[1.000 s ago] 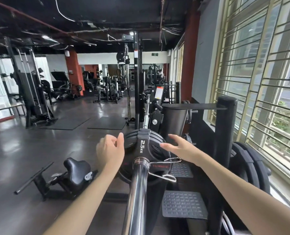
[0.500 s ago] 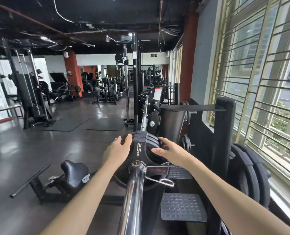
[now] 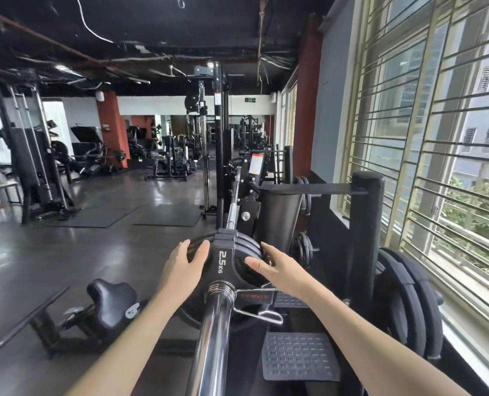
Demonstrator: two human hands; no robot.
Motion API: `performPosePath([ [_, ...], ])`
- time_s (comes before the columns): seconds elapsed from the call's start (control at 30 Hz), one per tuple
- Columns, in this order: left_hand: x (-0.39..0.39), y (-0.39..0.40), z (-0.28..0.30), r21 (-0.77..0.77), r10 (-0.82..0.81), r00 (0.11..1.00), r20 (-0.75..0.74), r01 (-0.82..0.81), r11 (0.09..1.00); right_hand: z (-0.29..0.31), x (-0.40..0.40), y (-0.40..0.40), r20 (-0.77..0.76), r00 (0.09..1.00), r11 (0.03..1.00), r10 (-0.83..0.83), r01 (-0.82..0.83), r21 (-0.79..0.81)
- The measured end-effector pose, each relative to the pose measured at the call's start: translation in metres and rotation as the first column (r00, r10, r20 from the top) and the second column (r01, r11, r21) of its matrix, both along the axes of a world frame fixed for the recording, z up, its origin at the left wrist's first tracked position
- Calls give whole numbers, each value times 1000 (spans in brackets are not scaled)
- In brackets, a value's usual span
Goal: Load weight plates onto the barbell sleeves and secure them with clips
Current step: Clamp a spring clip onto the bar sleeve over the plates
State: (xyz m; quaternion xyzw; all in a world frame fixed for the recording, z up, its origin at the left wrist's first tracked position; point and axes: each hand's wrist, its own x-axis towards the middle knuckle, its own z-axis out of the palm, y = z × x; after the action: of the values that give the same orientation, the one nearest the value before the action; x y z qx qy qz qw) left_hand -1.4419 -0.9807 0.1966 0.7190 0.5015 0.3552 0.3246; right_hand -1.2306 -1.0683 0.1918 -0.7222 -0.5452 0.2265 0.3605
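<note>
Rubber-coated 2.5 kg plate (image 3: pixel 229 261) between spread left hand (image 3: pixel 184 267) and right hand (image 3: pixel 274 267): light, stiff; best gripped by rim.

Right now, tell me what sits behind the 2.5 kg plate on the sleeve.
Behind the 2.5 kg plate, rims of several more black plates show. Their faces and count are hidden. The spring clip sits in front.

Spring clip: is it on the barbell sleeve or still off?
On. The spring clip sits around the sleeve right behind the 2.5 kg plate, its handles sticking out to the right; neither hand touches it.
</note>
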Motion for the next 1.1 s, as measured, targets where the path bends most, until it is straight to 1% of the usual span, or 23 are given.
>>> performPosePath([
  [0.03,-5,-7,-10,80,64,998,10,-64,995,-4,0,-3,-39,999,999,-20,19,-33],
  [0.1,-13,-17,-32,249,258,965,48,-262,932,-8,3,-7,-90,988,980,-128,112,-162],
  [0.13,-17,-23,-41,271,296,954,54,-299,915,-8,5,-9,-110,973,952,-205,171,-255],
  [0.17,-20,-28,-46,206,265,964,29,-265,942,-9,7,-11,-164,951,918,-261,192,-346],
  [0.2,-21,-32,-47,78,194,981,-33,-191,979,-9,8,-11,-260,921,893,-291,165,-419],
  [0.23,-21,-33,-49,-91,95,990,-105,-105,990,-8,10,-12,-362,880,878,-309,118,-463],
  [0.27,-20,-34,-50,-240,-15,990,-140,-19,971,-8,11,-13,-427,846,869,-319,81,-489],
  [0.3,-18,-32,-51,-331,-90,985,-148,36,943,-9,12,-13,-447,831,858,-331,69,-509],
  [0.33,-16,-30,-51,-373,-134,982,-132,76,925,-9,13,-14,-442,829,843,-343,65,-534],
  [0.37,-13,-27,-50,-395,-137,984,-110,83,915,-7,13,-15,-432,830,822,-354,55,-566],
  [0.43,-8,-24,-48,-436,-94,994,-47,64,898,-3,8,-17,-416,835,779,-359,22,-627],
  [0.47,-6,-22,-44,-462,-98,995,-29,74,884,0,5,-17,-415,840,765,-350,0,-645],
  [0.57,0,-15,-37,-581,-176,984,-28,127,804,10,1,-28,-519,792,784,-321,-85,-614],
  [0.63,-2,-6,-41,-588,-191,982,-13,147,796,7,2,-29,-540,782,797,-311,-95,-597],
  [0.7,-3,-2,-42,-601,-204,978,45,189,776,-2,1,-23,-530,769,785,-358,-59,-616],
  [0.77,-2,-4,-45,-622,-191,977,92,206,756,-11,-2,-16,-497,777,805,-388,23,-592],
  [0.83,1,1,-51,-615,-163,978,127,206,761,-20,1,-10,-474,789,839,-392,95,-536],
  [0.9,4,8,-60,-603,-138,980,140,195,774,-23,0,-9,-523,738,831,-426,91,-548],
  [0.93,4,7,-58,-617,-129,979,157,199,761,-25,1,-8,-550,714,833,-434,86,-547],
  [0.97,3,1,-52,-634,-132,977,169,210,744,-26,2,-7,-560,703,833,-439,86,-546],
  [1.03,5,2,-48,-637,-113,974,197,215,740,-23,0,-7,-556,704,839,-443,107,-534],
  [1.1,9,0,-54,-603,-67,977,201,177,778,-23,-5,-9,-571,679,841,-460,127,-527],
])
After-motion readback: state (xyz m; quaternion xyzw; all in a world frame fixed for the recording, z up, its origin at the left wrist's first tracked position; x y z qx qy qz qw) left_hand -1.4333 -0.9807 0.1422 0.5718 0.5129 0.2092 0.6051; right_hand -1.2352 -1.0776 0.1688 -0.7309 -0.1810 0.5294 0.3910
